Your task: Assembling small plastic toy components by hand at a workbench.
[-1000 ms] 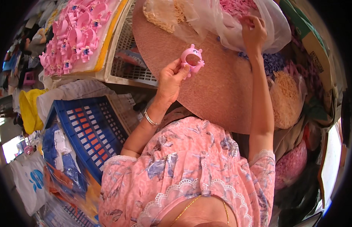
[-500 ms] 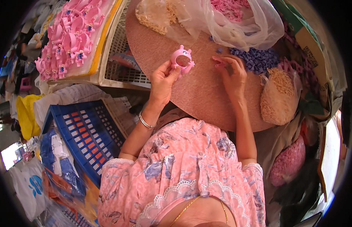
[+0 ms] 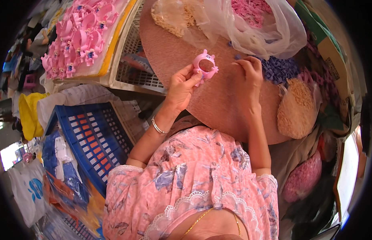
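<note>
My left hand (image 3: 182,87) pinches a pink plastic toy figure (image 3: 203,67) with two small ears and a big round opening in its middle. It is raised over the round brown tabletop (image 3: 222,96). To the right, my right hand (image 3: 251,76) hovers above the same surface, thumb and fingertips drawn together beside the pile of small blue plastic pieces (image 3: 281,69). What those fingertips hold, if anything, is too small to make out.
A clear bag of pink pieces (image 3: 250,12) lies at the far side, near a bag of beige pieces (image 3: 170,20). Another beige-filled bag (image 3: 296,110) rests at right. Several pink figures (image 3: 80,42) cover a tray at far left; a blue basket (image 3: 92,136) stands nearer.
The pink piece that showed at my right fingertips is no longer visible, and that hand has closed up more. The view has shifted slightly; my left hand keeps the toy figure.
</note>
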The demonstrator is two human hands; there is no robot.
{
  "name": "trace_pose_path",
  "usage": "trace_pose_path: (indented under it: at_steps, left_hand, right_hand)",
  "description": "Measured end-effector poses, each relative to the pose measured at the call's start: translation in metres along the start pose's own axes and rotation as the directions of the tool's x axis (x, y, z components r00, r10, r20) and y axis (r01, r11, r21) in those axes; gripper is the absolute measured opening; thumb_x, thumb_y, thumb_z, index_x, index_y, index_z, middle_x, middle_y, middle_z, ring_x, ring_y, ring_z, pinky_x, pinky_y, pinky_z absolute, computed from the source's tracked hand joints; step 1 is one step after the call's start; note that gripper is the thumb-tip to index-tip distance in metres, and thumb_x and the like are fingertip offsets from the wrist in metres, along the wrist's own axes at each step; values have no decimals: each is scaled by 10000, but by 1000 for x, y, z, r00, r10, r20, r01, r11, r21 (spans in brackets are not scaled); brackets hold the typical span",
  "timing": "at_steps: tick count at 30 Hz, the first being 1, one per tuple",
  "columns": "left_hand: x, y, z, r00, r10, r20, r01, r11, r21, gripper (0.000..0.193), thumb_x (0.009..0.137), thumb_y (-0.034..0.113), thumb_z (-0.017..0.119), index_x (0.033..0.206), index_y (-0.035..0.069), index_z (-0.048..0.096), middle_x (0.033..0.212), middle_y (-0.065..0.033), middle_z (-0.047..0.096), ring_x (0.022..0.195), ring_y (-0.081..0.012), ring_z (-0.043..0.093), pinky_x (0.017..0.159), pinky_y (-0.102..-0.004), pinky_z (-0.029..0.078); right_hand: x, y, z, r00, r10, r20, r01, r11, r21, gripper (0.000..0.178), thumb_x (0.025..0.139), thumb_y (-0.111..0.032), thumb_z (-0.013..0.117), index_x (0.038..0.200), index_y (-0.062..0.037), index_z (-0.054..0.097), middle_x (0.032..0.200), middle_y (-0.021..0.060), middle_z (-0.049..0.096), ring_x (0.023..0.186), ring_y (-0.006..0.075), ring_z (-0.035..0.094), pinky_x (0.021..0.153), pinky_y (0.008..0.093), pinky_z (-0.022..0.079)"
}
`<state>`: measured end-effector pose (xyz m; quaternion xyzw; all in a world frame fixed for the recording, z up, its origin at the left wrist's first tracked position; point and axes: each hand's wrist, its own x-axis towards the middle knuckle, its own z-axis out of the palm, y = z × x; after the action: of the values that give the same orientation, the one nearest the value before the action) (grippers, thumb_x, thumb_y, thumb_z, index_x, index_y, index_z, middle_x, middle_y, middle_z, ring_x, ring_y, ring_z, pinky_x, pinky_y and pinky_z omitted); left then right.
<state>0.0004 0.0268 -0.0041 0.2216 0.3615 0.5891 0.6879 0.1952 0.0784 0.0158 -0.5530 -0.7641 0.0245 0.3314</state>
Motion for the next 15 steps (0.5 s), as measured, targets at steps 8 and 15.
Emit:
trace_pose_path:
  at_steps: [8, 15]
  left_hand:
    - [-3, 2, 14, 1000, 6, -16, -4, 996, 91, 310, 933, 37, 583, 1237, -21, 565, 1003, 13, 619, 827, -22, 553, 748, -163, 465]
    - [-6, -30, 14, 987, 153, -41, -143, 973, 182, 344, 931, 74, 606, 1256, -19, 544, 983, 26, 599, 853, -34, 528, 761, -185, 445]
  right_hand:
    - [-24, -21, -16, 777, 207, 594, -542, -259, 799, 152, 953, -32, 540, 1074, 37, 601, 1081, 98, 635, 1000, 167, 627, 887, 283, 521]
    - [-55, -44, -7, 892, 296, 341, -414, 232, 880, 200, 847, 95, 626, 1030, 15, 640, 1221, 104, 559, 1031, 174, 615, 900, 274, 501]
